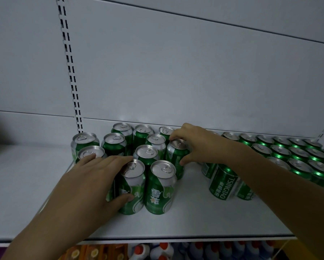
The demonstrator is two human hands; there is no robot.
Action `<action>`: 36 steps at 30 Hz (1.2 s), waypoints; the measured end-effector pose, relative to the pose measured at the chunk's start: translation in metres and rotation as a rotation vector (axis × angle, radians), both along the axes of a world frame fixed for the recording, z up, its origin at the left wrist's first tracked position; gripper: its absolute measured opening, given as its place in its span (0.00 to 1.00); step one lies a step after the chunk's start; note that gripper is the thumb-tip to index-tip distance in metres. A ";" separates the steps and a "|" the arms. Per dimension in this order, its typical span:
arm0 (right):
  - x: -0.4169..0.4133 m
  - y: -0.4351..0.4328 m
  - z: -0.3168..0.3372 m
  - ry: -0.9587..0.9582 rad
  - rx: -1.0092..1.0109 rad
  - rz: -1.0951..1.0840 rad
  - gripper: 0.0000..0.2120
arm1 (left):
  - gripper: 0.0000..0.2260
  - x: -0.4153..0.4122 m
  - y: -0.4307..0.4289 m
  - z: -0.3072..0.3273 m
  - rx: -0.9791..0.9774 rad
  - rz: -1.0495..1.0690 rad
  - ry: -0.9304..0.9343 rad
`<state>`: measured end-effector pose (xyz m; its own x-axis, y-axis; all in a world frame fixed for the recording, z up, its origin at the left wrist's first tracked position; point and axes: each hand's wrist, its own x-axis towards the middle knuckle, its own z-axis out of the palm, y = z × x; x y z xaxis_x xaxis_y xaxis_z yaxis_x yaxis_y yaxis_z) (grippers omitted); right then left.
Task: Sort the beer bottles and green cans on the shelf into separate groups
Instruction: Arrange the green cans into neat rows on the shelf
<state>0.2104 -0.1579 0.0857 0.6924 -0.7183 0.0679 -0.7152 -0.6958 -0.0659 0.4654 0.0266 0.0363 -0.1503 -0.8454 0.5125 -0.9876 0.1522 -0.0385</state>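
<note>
Currently both hands are on green cans on the white shelf [194,222]. L hand [93,177] grips the front can [134,186]: fingers curl over its lid from the left, fingertips reaching the pull-tab, thumb pressed on the label lower down. Just right of that thumb, touching or nearly so, stands a neighbour can [161,186] w/ the same white-swirl label. Beyond the L fingertips the rest of the swirl-label cluster [118,141] stands upright in approx three rows, packed close. R hand [196,145] holds the rear can [176,156] at the cluster's right edge: fingers wrap round the far side of its rim, thumb tip on the near side wall lower down. That can looks a bit tilted, maybe off the shelf; its base is hidden behind the neighbour can, so can't tell. Under and right of the R wrist, well apart from the cluster, stand the Tsingtao cans [223,182], dark green, in tight rows running off right. Behind the fingers, a slotted upright [71,72] on the grey back panel [176,62]. Below the shelf edge, orange-capped bottles [163,249], blurry.
</note>
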 end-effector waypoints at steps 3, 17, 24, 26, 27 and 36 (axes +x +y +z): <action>0.003 -0.002 0.000 0.004 0.002 0.019 0.37 | 0.38 0.000 0.001 -0.001 0.001 0.004 0.001; 0.006 0.001 -0.009 0.021 -0.097 0.031 0.39 | 0.38 0.000 0.002 0.003 0.024 -0.007 0.004; -0.012 0.046 0.012 -0.150 -0.008 0.001 0.38 | 0.37 0.003 0.003 0.000 0.025 -0.013 0.010; -0.017 0.079 0.013 -0.224 0.109 0.008 0.34 | 0.37 0.003 0.002 0.000 0.024 -0.005 0.006; -0.015 0.096 0.007 -0.255 0.182 -0.014 0.36 | 0.37 0.002 0.002 0.000 0.020 -0.001 0.006; 0.013 0.124 -0.093 -0.879 0.179 -0.199 0.37 | 0.38 0.001 0.000 -0.002 0.012 0.007 0.007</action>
